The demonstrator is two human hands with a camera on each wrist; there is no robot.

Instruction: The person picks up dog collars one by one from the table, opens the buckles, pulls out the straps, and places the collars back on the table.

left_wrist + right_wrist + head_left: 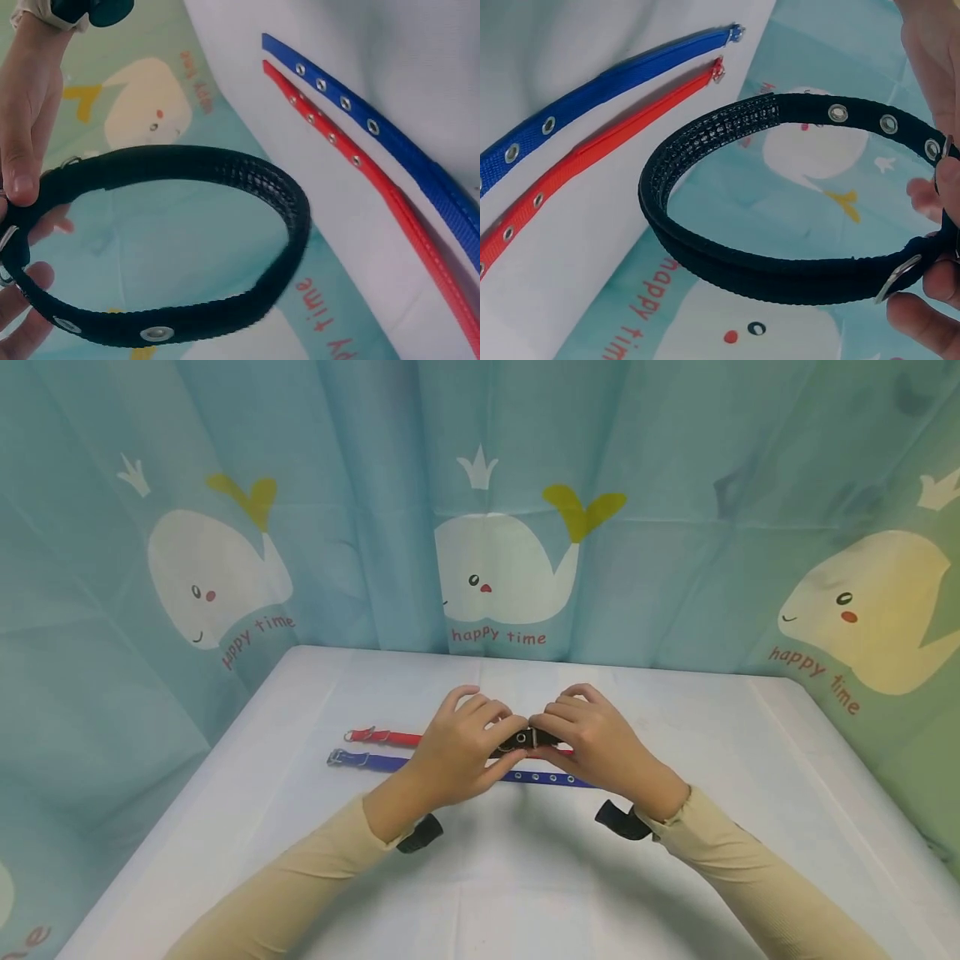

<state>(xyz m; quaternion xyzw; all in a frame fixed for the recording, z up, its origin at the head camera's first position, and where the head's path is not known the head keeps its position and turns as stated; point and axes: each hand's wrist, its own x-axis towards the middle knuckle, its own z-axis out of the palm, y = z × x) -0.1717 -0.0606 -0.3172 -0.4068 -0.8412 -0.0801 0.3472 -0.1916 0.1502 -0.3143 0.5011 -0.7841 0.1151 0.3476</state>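
Both hands hold a black collar (521,739) above the white table, at its buckle end. My left hand (465,747) pinches the strap between thumb and fingers. From the other side my right hand (600,743) pinches it by the metal buckle, its fingertips close to the left ones. In the left wrist view the black collar (300,225) forms a closed loop with metal eyelets along the strap. The right wrist view shows the loop's textured inner lining and a metal D-ring (900,277). The hands hide part of the buckle in the head view.
Behind the hands a red collar (397,738) lies on the white table (487,893). Nearer, a blue collar (386,763) with eyelets lies roughly parallel to it. A light-blue curtain (375,568) with whale prints hangs behind the table and along its sides.
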